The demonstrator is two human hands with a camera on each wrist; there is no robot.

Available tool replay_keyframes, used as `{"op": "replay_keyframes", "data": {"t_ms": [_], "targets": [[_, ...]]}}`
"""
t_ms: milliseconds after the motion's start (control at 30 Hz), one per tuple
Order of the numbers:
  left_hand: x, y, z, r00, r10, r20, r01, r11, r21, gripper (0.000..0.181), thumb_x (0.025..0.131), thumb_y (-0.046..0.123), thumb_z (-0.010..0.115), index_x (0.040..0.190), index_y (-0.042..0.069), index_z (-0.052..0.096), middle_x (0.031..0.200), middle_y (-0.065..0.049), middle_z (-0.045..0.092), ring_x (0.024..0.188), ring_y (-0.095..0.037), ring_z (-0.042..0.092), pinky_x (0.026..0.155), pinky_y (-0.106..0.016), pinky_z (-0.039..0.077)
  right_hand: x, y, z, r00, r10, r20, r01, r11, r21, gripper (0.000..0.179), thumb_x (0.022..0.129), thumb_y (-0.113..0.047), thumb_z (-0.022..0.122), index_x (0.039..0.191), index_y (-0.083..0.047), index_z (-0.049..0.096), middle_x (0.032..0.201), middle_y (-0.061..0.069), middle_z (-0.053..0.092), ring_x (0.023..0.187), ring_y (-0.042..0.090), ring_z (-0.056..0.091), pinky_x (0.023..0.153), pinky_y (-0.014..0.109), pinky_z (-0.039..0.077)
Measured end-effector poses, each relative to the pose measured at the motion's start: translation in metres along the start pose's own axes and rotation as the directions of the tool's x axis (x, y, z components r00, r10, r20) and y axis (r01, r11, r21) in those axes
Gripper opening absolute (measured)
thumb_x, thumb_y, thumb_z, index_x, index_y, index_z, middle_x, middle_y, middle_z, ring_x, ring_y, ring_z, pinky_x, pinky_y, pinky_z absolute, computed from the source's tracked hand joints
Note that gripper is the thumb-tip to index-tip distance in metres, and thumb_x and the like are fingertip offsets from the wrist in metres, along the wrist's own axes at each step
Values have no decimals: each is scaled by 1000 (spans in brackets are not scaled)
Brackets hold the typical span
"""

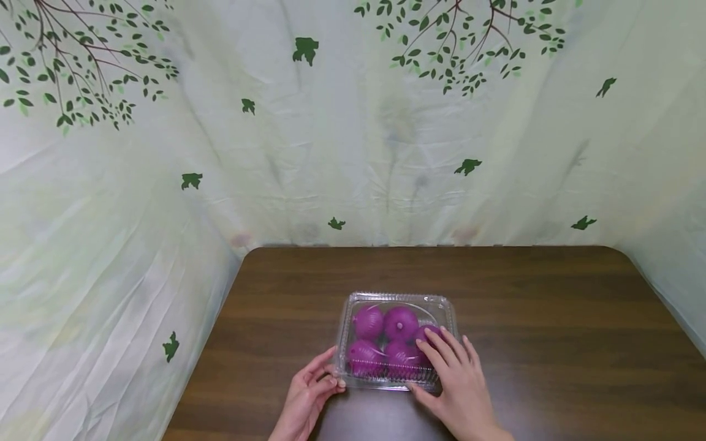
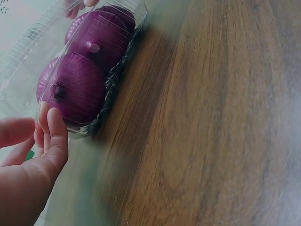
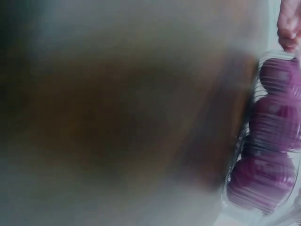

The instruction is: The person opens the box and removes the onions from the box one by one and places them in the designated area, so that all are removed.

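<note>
- From where I sit at the controls, I have the clear plastic clamshell container (image 1: pixel 394 297) low and near the middle of the head view, on a dark brown wood-grain table (image 1: pixel 562 343).
- Inside it I count at least five red onions (image 1: pixel 401 323) in two rows, packed close together; the right hand covers the near right part, so I cannot tell whether there is another.
- My left hand (image 1: pixel 311 389) is at the near left corner, its thumb and fingertips pinching the container's edge, with one finger reaching along the left side.
- My right hand (image 1: pixel 460 386) lies over the right side, fingers spread and extended across the clear lid (image 1: pixel 425 311), with the thumb at the near rim.
- The two hands are apart, one at either side of the container.
- I can see the lid over the onions, but I cannot tell whether it is fastened all round.
- On my left wrist feed, the thumb and fingers meet at the container's corner, and the onion nearest them shows a dark stub.
- My right wrist feed is mostly blur; along its right edge I make out three onions behind the ribbed plastic.
- Beyond the table I see a pale cloth backdrop (image 1: pixel 342 135) printed with leafy branches (image 1: pixel 40 21) and green bird-like shapes (image 1: pixel 305 51).
</note>
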State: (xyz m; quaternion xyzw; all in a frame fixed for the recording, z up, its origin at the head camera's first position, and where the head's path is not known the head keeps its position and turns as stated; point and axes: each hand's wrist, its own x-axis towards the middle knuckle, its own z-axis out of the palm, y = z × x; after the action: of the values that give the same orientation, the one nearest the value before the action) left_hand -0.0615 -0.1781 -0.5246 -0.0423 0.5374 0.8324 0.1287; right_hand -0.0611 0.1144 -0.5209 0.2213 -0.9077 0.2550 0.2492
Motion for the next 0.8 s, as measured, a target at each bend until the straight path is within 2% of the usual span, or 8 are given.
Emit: {"op": "replay_keyframes", "data": {"t_ms": [133,267,367,433,500,600,700,800], "targets": [[0,0,0,1000,9,-1,-9,1000,5,66,84,-17,53,145,-13,31,99,-10,61,81,-17,63,81,-33,56,-3,0,-1,998,45,33,-46,999,8,77,69,-43,84,136,-15,59,147,3,49,140,31,34,113,46,27],[0,-1,1,1000,11,5,-11,1000,10,66,83,-16,53,146,-13,30,98,-10,60,81,-18,62,82,-32,56,-5,2,-2,1000,17,15,-17,1000,14,69,72,-32,80,135,-15,60,146,5,49,140,34,35,91,57,49],[-1,-2,0,1000,15,10,-16,1000,21,66,83,-16,54,145,-14,31,98,-10,57,82,-17,62,82,-32,56,-6,5,-3,999,-27,-18,27,999,36,61,73,-19,70,133,-13,61,144,8,52,137,36,38,81,53,55],[-1,-2,0,1000,20,13,-21,999,24,65,83,-16,54,145,-15,31,97,-10,56,81,-17,62,82,-32,56,-6,7,-4,997,-59,-40,62,996,57,60,73,-10,63,133,-11,61,142,9,53,135,38,42,75,43,59],[-2,-2,0,1000,23,14,-23,999,23,65,84,-16,54,144,-15,31,97,-10,54,81,-17,62,81,-32,56,-7,10,-6,995,-82,-50,86,993,84,62,72,-5,57,134,-9,61,141,11,54,133,39,43,83,34,57],[-2,-1,0,1000,25,16,-26,999,25,66,83,-15,55,145,-15,30,97,-11,53,81,-17,61,81,-31,56,-7,13,-11,992,-103,-68,110,988,113,61,74,0,51,134,-6,60,141,13,54,133,40,43,97,22,45],[-2,-1,0,1000,24,14,-24,999,33,66,84,-15,55,145,-15,30,97,-10,53,81,-16,61,81,-31,56,-4,17,-15,993,-100,-61,107,988,110,62,74,1,51,134,-8,60,141,12,53,133,38,43,97,20,44],[-1,0,1,1000,27,10,-28,998,49,65,84,-15,54,145,-14,31,97,-9,54,82,-16,61,82,-32,56,-3,20,-21,997,-81,-8,81,988,130,65,71,3,54,134,-12,60,143,9,52,135,35,42,93,13,44]]}}
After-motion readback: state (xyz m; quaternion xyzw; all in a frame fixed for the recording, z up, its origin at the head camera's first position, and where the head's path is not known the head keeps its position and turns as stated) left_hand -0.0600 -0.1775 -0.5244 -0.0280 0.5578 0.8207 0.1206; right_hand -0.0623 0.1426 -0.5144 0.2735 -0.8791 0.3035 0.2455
